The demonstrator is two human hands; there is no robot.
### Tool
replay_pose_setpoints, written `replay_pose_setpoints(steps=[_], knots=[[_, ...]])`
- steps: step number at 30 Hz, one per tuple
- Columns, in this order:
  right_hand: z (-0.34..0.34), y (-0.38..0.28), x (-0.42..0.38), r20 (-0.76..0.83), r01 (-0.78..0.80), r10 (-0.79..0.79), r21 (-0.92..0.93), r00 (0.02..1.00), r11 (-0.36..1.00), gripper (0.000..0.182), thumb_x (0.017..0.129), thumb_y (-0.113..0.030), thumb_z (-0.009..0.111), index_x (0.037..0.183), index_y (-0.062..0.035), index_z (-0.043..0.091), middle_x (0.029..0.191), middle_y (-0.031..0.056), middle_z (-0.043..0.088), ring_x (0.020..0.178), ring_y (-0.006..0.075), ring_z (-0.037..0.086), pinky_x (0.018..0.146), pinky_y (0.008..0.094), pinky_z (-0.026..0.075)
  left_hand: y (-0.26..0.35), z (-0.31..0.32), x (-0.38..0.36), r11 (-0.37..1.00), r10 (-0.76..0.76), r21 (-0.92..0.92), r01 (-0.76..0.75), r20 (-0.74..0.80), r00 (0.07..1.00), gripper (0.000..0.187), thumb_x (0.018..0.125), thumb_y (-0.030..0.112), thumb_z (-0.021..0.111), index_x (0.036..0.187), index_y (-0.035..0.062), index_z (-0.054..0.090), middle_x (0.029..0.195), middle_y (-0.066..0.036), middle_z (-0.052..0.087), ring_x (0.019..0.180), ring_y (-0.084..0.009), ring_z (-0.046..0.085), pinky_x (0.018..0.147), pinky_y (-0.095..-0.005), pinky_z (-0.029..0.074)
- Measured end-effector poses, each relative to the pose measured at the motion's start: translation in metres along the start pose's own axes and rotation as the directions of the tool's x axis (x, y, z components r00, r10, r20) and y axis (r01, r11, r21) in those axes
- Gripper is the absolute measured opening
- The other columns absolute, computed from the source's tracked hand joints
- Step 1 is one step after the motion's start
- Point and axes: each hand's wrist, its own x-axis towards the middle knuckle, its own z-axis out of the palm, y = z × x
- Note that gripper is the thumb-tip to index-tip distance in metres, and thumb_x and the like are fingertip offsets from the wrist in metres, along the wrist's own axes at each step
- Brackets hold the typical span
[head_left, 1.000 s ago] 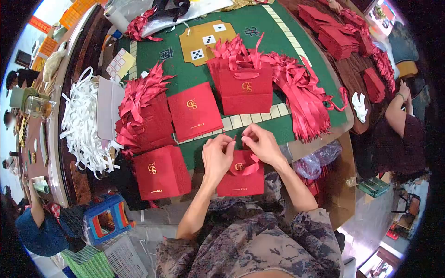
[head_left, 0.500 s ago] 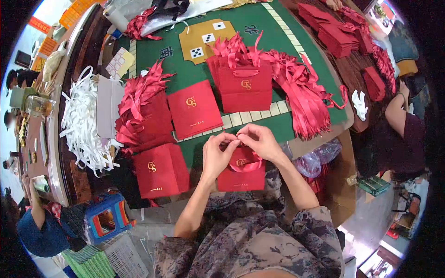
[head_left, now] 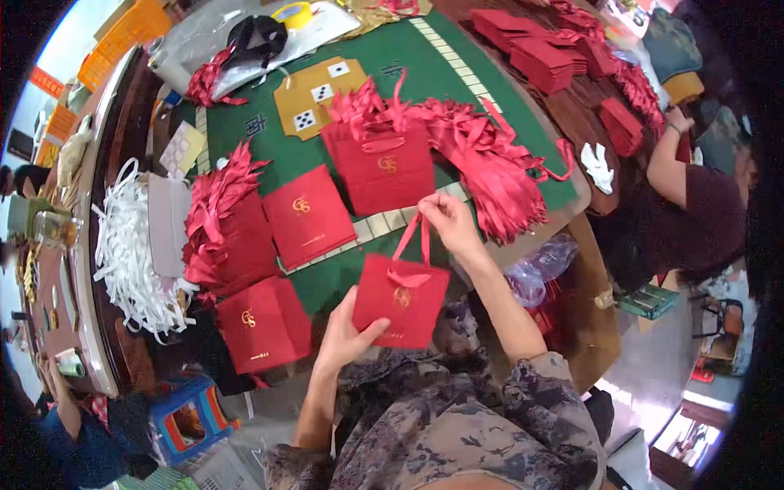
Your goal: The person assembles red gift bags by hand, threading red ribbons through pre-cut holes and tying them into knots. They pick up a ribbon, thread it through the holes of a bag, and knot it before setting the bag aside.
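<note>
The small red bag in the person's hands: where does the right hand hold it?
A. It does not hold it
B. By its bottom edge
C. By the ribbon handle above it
C: the right hand pinches the ribbon handle above the small red bag.

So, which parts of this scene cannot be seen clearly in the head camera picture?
- Gold logo on the red bag: too small to read.
- Left hand: its fingers are hidden behind the bag.
- Ribbon handle ends: hidden in the right hand.
- Co-worker at right: cut off by the dark lens edge.
</note>
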Motion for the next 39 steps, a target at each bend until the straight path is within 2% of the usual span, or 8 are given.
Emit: replay_pose_setpoints(steps=[11, 15, 18, 19, 21, 25, 30, 39], knots=[[-0.004, -0.013, -0.042, -0.100, 0.011, -0.032, -0.206, 0.994, 0.978, 0.019, 0.098, -0.018, 0.066, 0.109, -0.0026, 0.068, 0.088, 0.0013, 0.067, 0.075, 0.0080, 0.062, 0.066, 0.0241, 0.049, 0.010, -0.024, -0.028, 0.987, -0.141, 0.061, 0.149, -0.120, 0.983, 0.051, 0.080, 0.003, 0.079, 0.124, -0.0005, 0.052, 0.114, -0.010, 0.065, 0.109, -0.0175, 0.061, 0.096, -0.0338, 0.049], [-0.030, -0.007, -0.073, -0.256, 0.165, -0.433, -0.669, 0.865, 0.725, 0.014, 0.095, -0.012, 0.068, 0.103, -0.0008, 0.064, 0.087, 0.0084, 0.063, 0.073, 0.0170, 0.062, 0.066, 0.0293, 0.050, 0.026, -0.036, -0.032, 0.979, 0.062, 0.204, 0.006, -0.326, 0.943, 0.030, 0.087, -0.001, 0.071, 0.110, -0.0010, 0.052, 0.103, -0.010, 0.067, 0.097, -0.0149, 0.064, 0.086, -0.0300, 0.052], [-0.052, -0.003, -0.083, -0.269, 0.054, -0.486, -0.831, 0.831, 0.553, 0.016, 0.090, -0.011, 0.069, 0.100, -0.0033, 0.059, 0.094, 0.0134, 0.059, 0.085, 0.0317, 0.060, 0.073, 0.0418, 0.049, 0.043, -0.038, -0.038, 0.962, 0.054, 0.267, 0.057, -0.392, 0.918, 0.027, 0.085, -0.003, 0.068, 0.108, 0.0007, 0.055, 0.102, -0.012, 0.067, 0.097, -0.0197, 0.064, 0.086, -0.0329, 0.052], [-0.057, -0.004, -0.085, -0.250, 0.035, -0.504, -0.871, 0.826, 0.490, 0.017, 0.089, -0.011, 0.069, 0.100, -0.0048, 0.058, 0.096, 0.0143, 0.059, 0.090, 0.0358, 0.058, 0.077, 0.0457, 0.048, 0.047, -0.031, -0.040, 0.857, 0.219, 0.514, 0.011, -0.383, 0.897, 0.030, 0.081, -0.005, 0.068, 0.108, 0.0018, 0.057, 0.103, -0.013, 0.066, 0.097, -0.0245, 0.064, 0.087, -0.0360, 0.051], [-0.062, -0.002, -0.083, -0.230, 0.039, -0.514, -0.887, 0.826, 0.460, 0.016, 0.088, -0.010, 0.068, 0.099, -0.0040, 0.059, 0.094, 0.0146, 0.059, 0.090, 0.0358, 0.058, 0.078, 0.0462, 0.047, 0.048, -0.017, -0.038, 0.601, 0.480, 0.793, -0.098, -0.261, 0.837, 0.035, 0.074, -0.009, 0.067, 0.106, 0.0032, 0.061, 0.106, -0.015, 0.062, 0.098, -0.0316, 0.060, 0.085, -0.0371, 0.049], [-0.065, 0.007, -0.079, -0.196, 0.042, -0.517, -0.910, 0.833, 0.413, 0.012, 0.088, -0.007, 0.067, 0.097, -0.0039, 0.059, 0.092, 0.0144, 0.060, 0.087, 0.0355, 0.058, 0.076, 0.0467, 0.047, 0.033, 0.019, -0.049, 0.613, 0.302, 0.783, -0.101, -0.115, 0.946, 0.054, 0.061, -0.004, 0.072, 0.113, 0.0071, 0.060, 0.114, -0.014, 0.060, 0.111, -0.0364, 0.054, 0.094, -0.0455, 0.043], [-0.049, -0.002, -0.091, -0.079, 0.152, -0.452, -0.878, 0.889, 0.454, 0.014, 0.085, -0.006, 0.067, 0.095, -0.0052, 0.057, 0.091, 0.0145, 0.059, 0.085, 0.0367, 0.058, 0.074, 0.0473, 0.048, -0.018, 0.048, -0.051, 0.561, 0.289, 0.821, -0.106, -0.075, 0.954, 0.060, 0.068, 0.008, 0.079, 0.125, 0.0113, 0.059, 0.130, -0.016, 0.050, 0.119, -0.0395, 0.047, 0.098, -0.0512, 0.040], [0.007, -0.005, -0.127, 0.183, 0.307, -0.286, -0.818, 0.941, 0.486, 0.016, 0.084, -0.010, 0.071, 0.094, -0.0061, 0.060, 0.086, 0.0098, 0.063, 0.082, 0.0303, 0.062, 0.071, 0.0432, 0.049, -0.025, 0.079, -0.014, 0.610, 0.248, 0.792, -0.036, -0.148, 0.957, 0.056, 0.072, 0.017, 0.081, 0.124, 0.0122, 0.060, 0.119, -0.014, 0.052, 0.111, -0.0363, 0.047, 0.092, -0.0482, 0.041]])
